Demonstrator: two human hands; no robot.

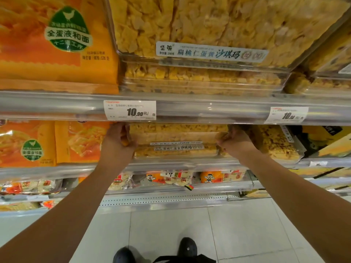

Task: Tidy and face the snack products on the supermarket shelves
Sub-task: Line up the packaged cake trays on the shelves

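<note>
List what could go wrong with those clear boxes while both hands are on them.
1. The left hand and right hand grip only the ends of the stacked clear boxes; the upper one might slide off if tilted.
2. The shelf edge sits close above, so lifting could knock the price tag.

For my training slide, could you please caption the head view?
Both hands, left hand and right hand, grip the ends of stacked clear snack boxes on the middle shelf.
</note>
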